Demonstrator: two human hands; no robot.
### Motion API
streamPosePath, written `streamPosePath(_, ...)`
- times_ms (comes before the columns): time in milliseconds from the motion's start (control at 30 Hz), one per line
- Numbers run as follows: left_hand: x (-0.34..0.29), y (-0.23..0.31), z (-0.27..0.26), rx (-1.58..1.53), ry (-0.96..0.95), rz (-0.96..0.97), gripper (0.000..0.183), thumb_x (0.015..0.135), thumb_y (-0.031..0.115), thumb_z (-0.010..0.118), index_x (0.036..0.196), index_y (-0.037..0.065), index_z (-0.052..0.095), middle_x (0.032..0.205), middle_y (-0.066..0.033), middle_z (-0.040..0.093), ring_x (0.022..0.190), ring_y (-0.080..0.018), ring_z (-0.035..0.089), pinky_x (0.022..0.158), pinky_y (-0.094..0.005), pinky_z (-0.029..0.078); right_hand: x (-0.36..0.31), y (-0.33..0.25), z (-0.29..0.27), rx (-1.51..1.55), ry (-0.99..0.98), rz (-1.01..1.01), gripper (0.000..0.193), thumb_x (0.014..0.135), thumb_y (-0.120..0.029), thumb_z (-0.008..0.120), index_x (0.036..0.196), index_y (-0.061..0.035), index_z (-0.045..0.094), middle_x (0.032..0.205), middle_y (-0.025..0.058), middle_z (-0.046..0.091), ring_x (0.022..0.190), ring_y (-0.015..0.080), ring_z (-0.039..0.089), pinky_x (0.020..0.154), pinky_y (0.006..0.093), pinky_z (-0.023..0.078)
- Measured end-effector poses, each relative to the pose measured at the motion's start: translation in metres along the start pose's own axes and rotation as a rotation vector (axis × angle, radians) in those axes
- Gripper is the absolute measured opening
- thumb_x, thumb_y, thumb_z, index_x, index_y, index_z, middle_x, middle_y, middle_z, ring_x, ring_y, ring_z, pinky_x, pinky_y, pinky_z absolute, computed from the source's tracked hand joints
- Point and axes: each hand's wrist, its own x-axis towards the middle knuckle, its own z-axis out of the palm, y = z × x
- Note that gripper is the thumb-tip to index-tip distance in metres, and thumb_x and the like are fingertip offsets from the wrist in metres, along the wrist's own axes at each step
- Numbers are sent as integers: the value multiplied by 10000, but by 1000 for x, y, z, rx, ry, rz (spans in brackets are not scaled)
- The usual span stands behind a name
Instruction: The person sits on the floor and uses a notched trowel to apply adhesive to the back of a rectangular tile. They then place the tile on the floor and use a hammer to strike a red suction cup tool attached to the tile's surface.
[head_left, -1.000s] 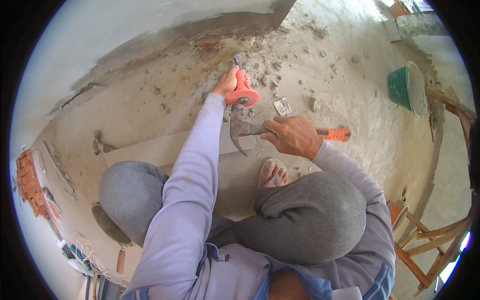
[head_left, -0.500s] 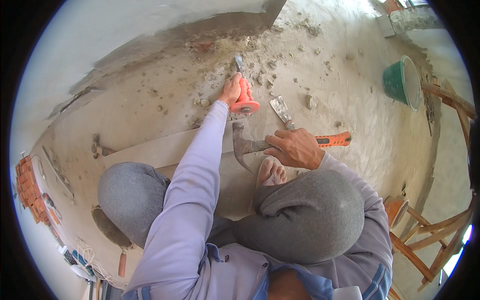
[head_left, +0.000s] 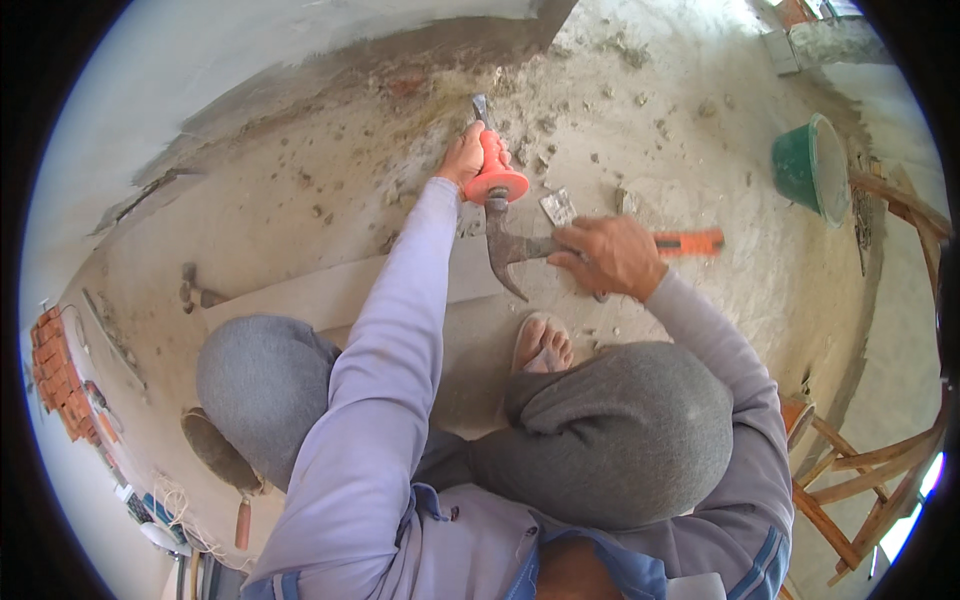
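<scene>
My left hand (head_left: 463, 155) is wrapped round a cold chisel (head_left: 491, 160) with a red rubber grip and a round hand guard. The chisel's metal blade points away from me toward the rubble at the foot of the wall. In my right hand (head_left: 612, 256) is a claw hammer (head_left: 505, 245) with an orange and black handle, gripped partway along. Its head meets the chisel's end just below the guard, the claw curving toward me. A scraper (head_left: 558, 207) lies on the floor beyond my right hand, its handle mostly hidden behind that hand.
Broken mortar bits (head_left: 545, 125) litter the concrete floor. A green bucket (head_left: 797, 165) lies tipped at the right, near wooden trestles (head_left: 850, 525). At the left are another hammer (head_left: 190, 290), a round pan (head_left: 215, 450) and stacked bricks (head_left: 60, 375). A pale board (head_left: 300, 293) lies before my knees.
The hammer has swung forward, away from my body, from below the chisel up to its end. The chisel and my left hand have shifted slightly forward.
</scene>
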Motion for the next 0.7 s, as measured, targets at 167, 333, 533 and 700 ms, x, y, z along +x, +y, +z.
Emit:
streamPosePath(167,6,1,-12,-4,0,-24,371,971,340,330,895,4,468,744,-102,515,620,-210,538,563,-407,508,-11,-26,-12,45,-140,-203,289,854,-380,582,873,-94,616,681,105,603,620,315,605,542,431,464)
streamPosePath(333,-1,2,18,13,49,25,332,979,330,353,875,27,443,736,-82,488,598,-194,510,592,-360,497,-8,-10,-1,177,29,111,300,873,-361,569,905,-64,605,712,150,605,658,359,591,570,444,446)
streamPosePath(533,2,-32,38,-120,142,138,263,973,283,370,832,64,411,751,-78,471,629,-218,523,592,-449,530,-56,-23,2,715,291,470,500,950,-470,417,883,6,555,623,109,528,575,235,556,535,363,423)
streamPosePath(700,12,-25,76,-233,208,187,169,921,178,373,793,74,414,707,-75,456,604,-229,522,625,-457,541,-48,-19,12,1240,671,678,473,997,-430,307,955,3,493,570,-17,376,399,66,348,356,222,289)
